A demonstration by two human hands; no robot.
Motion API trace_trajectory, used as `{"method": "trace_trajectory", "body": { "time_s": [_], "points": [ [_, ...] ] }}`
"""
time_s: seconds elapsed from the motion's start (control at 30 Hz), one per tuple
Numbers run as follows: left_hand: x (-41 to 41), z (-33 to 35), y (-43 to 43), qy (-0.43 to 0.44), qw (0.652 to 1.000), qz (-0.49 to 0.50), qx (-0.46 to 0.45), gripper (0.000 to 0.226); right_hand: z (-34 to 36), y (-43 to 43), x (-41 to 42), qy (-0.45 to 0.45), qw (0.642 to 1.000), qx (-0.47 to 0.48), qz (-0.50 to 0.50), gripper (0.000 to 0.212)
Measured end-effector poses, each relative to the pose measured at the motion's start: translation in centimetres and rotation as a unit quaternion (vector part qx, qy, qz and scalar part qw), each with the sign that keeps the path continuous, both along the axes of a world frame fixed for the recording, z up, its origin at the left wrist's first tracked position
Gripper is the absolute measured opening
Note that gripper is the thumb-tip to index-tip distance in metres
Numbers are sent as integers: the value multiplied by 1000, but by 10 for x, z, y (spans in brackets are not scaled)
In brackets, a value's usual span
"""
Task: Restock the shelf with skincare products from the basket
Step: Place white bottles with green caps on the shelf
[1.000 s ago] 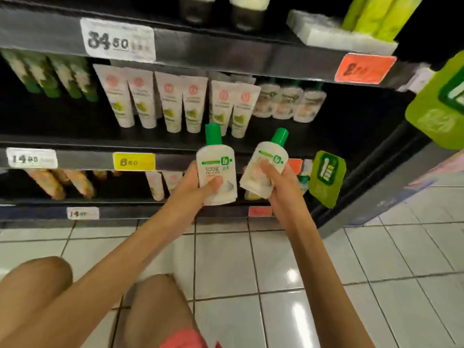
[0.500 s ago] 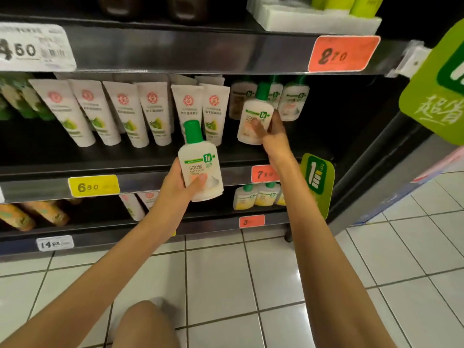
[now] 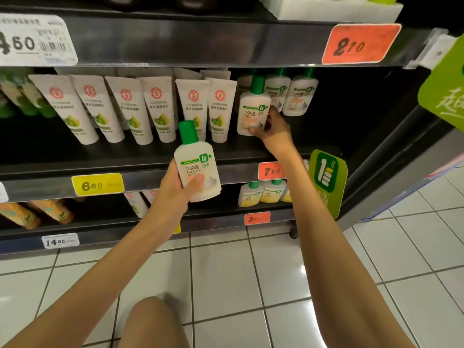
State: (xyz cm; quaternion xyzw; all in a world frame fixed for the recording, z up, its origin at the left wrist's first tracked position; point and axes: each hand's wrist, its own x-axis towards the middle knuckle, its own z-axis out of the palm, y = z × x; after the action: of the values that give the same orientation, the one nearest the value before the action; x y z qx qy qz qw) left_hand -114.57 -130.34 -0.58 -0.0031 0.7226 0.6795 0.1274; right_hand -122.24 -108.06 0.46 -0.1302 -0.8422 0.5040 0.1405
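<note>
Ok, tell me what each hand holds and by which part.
The left hand grips a lotion bottle round its lower body, thumb on the front. The right hand holds a second bottle by its lower body.

My right grip [image 3: 273, 126] has carried its lotion bottle [image 3: 252, 109] from mid-frame up to the shelf [image 3: 226, 153], right of centre, just before the standing bottles [image 3: 298, 96].
</note>
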Motion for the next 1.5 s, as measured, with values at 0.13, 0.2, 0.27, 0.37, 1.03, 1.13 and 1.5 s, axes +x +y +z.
{"method": "trace_trajectory", "body": {
  "time_s": [0.13,0.2,0.27,0.37,1.03,1.13,1.5],
  "points": [
    [-2,0,-3,-13,1000,6,-10,50,0,1,-9,-20,999,34,8,46],
    [-4,-1,-4,-18,1000,3,-12,51,1,1,-13,-25,999,45,5,46],
    [-4,-1,-3,-17,1000,-4,-9,52,1,1,-16,-25,999,45,4,46],
    [-6,0,-2,-10,1000,-12,-12,52,1,1,-20,-30,999,38,6,47],
    [-27,42,105,77,992,-96,28,33,12,-14,100,78,986,-143,21,26],
    [-35,46,117,91,990,-110,19,36,10,0,84,85,988,-126,-20,26],
    [-14,8,57,-4,993,-97,73,22,-1,17,20,78,972,-90,-202,34]
  ]
}}
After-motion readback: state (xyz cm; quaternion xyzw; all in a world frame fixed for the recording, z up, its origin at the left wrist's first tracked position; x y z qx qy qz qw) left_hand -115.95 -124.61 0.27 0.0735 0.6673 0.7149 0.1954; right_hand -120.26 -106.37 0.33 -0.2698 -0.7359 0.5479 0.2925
